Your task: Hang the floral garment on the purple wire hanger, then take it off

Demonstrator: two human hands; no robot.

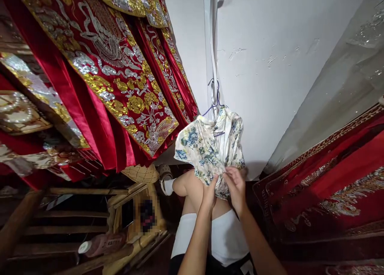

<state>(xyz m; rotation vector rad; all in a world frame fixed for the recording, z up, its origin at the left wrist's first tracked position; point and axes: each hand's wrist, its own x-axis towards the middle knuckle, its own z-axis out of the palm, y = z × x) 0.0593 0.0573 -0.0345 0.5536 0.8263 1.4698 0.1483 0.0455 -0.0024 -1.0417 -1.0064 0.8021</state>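
A short-sleeved blouse [204, 147], cream with blue and green flowers, hangs on a purple hanger [213, 106] in front of me, above my knees. My left hand [211, 189] grips the lower front of the blouse, thumb on top and fingers behind the cloth. Close beside it, my right hand [235, 183] pinches the front edge near the lower middle. The blouse's neck is open and part of the hanger shows inside. A white strap [214, 47] runs down the wall to the hanger's hook.
Red embroidered cloth [135, 87] with gold and silver sequins hangs on the left. A bamboo seat [144, 191] and a bottle [102, 244] with a white cap are at lower left. Red beaded garments [336, 195] fill the right. A white wall [270, 67] stands behind.
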